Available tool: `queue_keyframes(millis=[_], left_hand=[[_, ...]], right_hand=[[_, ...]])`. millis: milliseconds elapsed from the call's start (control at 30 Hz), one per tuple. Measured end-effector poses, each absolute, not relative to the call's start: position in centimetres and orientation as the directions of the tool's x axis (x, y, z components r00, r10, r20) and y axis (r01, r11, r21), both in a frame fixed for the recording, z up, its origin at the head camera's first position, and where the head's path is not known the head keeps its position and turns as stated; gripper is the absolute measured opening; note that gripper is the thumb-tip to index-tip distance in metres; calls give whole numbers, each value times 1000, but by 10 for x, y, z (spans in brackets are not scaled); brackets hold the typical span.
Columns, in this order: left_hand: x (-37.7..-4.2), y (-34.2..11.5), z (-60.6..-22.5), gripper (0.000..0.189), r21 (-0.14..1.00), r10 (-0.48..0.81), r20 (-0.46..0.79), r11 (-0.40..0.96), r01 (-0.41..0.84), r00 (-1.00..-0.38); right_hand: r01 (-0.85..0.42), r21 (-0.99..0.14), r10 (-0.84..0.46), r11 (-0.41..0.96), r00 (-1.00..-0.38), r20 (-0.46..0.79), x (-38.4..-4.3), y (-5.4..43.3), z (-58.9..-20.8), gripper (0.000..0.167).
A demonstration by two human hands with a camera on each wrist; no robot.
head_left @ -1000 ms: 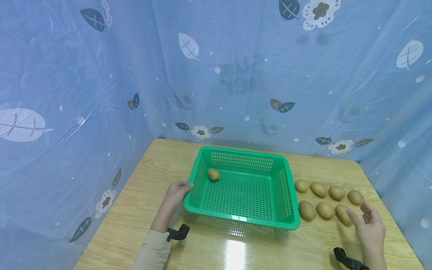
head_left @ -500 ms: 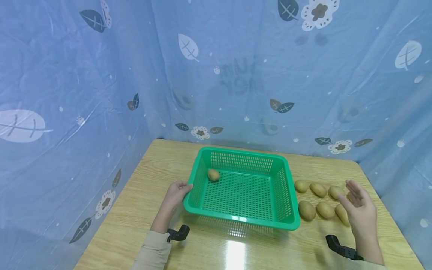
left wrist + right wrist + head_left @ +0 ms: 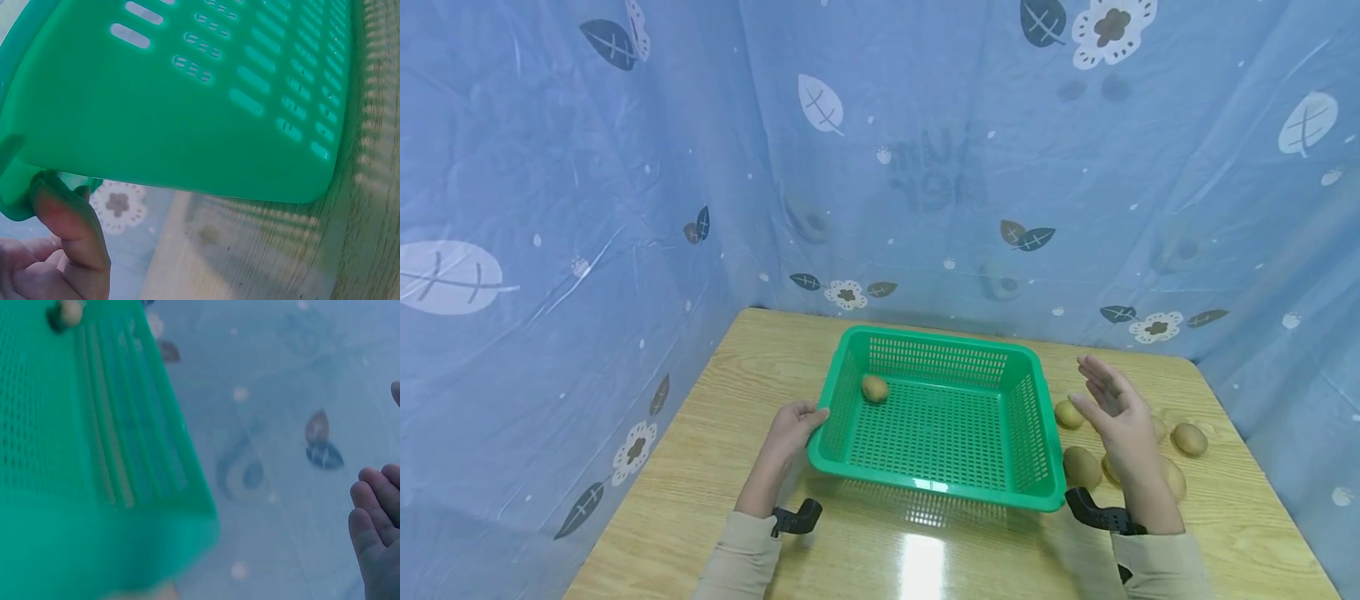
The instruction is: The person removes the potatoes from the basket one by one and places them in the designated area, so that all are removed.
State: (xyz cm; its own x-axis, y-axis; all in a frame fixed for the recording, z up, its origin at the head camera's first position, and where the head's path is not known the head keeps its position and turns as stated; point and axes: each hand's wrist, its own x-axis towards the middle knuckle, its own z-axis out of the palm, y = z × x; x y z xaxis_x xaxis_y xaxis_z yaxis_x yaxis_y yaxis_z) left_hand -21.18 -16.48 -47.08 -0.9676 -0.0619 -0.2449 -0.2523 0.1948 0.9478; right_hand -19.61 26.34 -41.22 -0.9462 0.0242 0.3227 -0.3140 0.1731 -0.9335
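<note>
My left hand (image 3: 792, 429) pinches the left rim of a green plastic basket (image 3: 936, 498); in the left wrist view its thumb (image 3: 72, 225) lies against the rim. One potato (image 3: 875, 388) sits inside, towards the back left. To the right of the basket, my right hand (image 3: 1120, 425) hovers over a group of potatoes, fingers spread and nothing visible between them. The near-left potato (image 3: 1082, 467) and the far-left potato (image 3: 1069, 414) lie close to the basket's right side. Other potatoes are partly hidden by that hand and wrist.
Farthest right on the wooden table (image 3: 730, 392) is another potato (image 3: 1190, 439). A blue patterned curtain (image 3: 955, 167) rises behind the table and along both sides. Black camera mounts (image 3: 797, 517) jut from both wrists.
My right hand has moved left, from beside the rightmost potatoes to above the ones nearer the basket, staying spread. My left hand and the basket have stayed put.
</note>
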Motion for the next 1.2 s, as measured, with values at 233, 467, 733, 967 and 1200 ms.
queue_keyframes(millis=[233, 467, 733, 967, 1200], left_hand=[[-213, -165, -473, 36, 948, -63, -238, 200, -246, -969], [-211, -164, -474, 39, 949, -58, -235, 204, -242, -970], [-213, -165, -475, 35, 949, -67, -233, 203, -242, -970], [-214, -164, -474, 36, 952, -61, -220, 205, -228, -974], [-215, -165, -476, 37, 951, -56, -220, 211, -227, -974]], right_hand=[[-358, -926, -60, 117, -934, 353, -223, 229, -401, 54], [-359, -922, -148, 148, -930, 338, -252, 194, -402, 52], [-246, -965, -245, 91, -945, 218, -280, 150, -408, 58], [-148, -987, -314, 64, -942, 121, -301, 112, -417, 52], [-91, -992, -379, 82, -924, 54, -317, 85, -440, 51]])
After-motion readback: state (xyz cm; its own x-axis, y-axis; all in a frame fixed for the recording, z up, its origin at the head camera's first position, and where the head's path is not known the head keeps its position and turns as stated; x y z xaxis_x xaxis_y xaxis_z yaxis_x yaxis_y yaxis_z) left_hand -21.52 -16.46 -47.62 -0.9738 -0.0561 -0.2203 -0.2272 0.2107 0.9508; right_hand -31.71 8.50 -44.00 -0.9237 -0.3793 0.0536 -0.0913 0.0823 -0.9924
